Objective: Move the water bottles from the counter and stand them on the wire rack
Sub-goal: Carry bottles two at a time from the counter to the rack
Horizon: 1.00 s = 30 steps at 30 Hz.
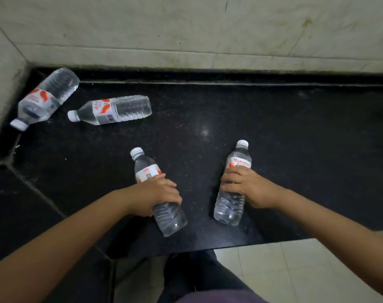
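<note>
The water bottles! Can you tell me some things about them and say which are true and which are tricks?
1. Four water bottles are in view. True.
2. The left hand holds nothing. False: it grips a water bottle, and the right hand grips another.
3. Two bottles lie on their sides on the black counter. True: one by the corner, one beside it.
4. The caps are blue. False: they are white.
5. A wire rack is in view. False: none shows.
</note>
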Motion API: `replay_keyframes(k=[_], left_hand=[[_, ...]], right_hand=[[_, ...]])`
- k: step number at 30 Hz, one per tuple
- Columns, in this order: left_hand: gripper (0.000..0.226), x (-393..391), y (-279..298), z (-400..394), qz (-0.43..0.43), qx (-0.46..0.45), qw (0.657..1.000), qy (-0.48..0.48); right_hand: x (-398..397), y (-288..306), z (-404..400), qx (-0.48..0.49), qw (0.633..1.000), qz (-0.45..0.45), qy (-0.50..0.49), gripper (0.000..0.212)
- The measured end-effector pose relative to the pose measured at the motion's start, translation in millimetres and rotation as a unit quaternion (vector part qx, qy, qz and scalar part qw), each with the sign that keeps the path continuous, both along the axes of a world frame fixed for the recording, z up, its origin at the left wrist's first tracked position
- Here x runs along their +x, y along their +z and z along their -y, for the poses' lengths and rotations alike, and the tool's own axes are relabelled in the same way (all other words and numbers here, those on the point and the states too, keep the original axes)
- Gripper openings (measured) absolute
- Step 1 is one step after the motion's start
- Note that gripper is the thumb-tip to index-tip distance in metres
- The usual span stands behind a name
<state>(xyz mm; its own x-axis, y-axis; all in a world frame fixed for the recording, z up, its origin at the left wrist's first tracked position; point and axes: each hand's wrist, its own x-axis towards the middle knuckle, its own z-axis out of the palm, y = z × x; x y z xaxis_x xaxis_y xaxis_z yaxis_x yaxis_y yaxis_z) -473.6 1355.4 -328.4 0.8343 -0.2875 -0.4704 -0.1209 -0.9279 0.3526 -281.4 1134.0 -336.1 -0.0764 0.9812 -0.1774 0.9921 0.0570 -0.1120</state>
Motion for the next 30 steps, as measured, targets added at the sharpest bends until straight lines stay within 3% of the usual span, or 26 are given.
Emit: replay_keyframes(k=[3,5,6,8,9,11,12,14,18,19,22,24,26,30], left_hand=[[0.050,-10.8,10.8,7.0,-0.036,0.007,0.999,0.017],[0.053,-16.7,10.1,7.1,0.004,-0.042,0.992,0.122],[0.062,-18.1,5.1,7.9,0.076,-0.071,0.971,0.214],[0.064,-16.7,-3.6,13.1,0.181,-0.059,0.874,0.447],[0.064,-15.0,-5.0,18.3,0.176,-0.053,0.814,0.552],[0.087,-11.8,-3.6,33.5,0.104,-0.116,0.707,0.690],[0.096,-10.0,-3.8,40.0,0.086,-0.149,0.674,0.719],[0.103,-3.2,-5.6,45.7,0.083,-0.160,0.649,0.739],[0.095,12.5,-4.9,36.3,0.058,-0.115,0.676,0.726],[0.093,13.4,-5.7,33.1,0.048,-0.112,0.702,0.701],[0.097,6.6,-5.4,30.7,0.013,-0.098,0.826,0.556],[0.096,2.3,-4.3,37.3,0.001,-0.055,0.877,0.478],[0.091,0.2,-6.7,49.4,0.032,0.017,0.888,0.459],[0.078,0.0,-12.5,63.8,0.107,0.109,0.864,0.479]], right_hand=[[-17.7,12.0,7.8,-0.070,0.991,-0.095,-0.065,0.052],[-24.3,19.6,3.3,-0.073,0.964,-0.164,-0.194,0.042],[-28.1,20.0,-2.2,-0.027,0.948,-0.143,-0.282,0.040],[-37.5,17.0,-16.4,0.034,0.870,-0.080,-0.485,0.056],[-43.4,15.6,-24.1,0.022,0.811,-0.093,-0.577,0.070],[-54.3,10.5,-36.0,0.007,0.706,-0.177,-0.686,0.092],[-56.9,7.4,-39.6,0.011,0.680,-0.194,-0.707,0.098],[-60.1,4.9,-44.6,0.020,0.673,-0.181,-0.717,0.102],[-58.1,5.9,-50.7,0.017,0.686,-0.151,-0.711,0.091],[-58.4,7.5,-50.0,0.011,0.694,-0.149,-0.704,0.088],[-65.0,10.5,-42.4,-0.035,0.751,-0.126,-0.647,0.084],[-73.6,9.8,-35.1,-0.052,0.795,-0.100,-0.596,0.081],[-80.0,6.5,-28.0,-0.044,0.812,-0.092,-0.575,0.082],[-81.8,2.4,-22.8,-0.014,0.816,-0.083,-0.572,0.081]])
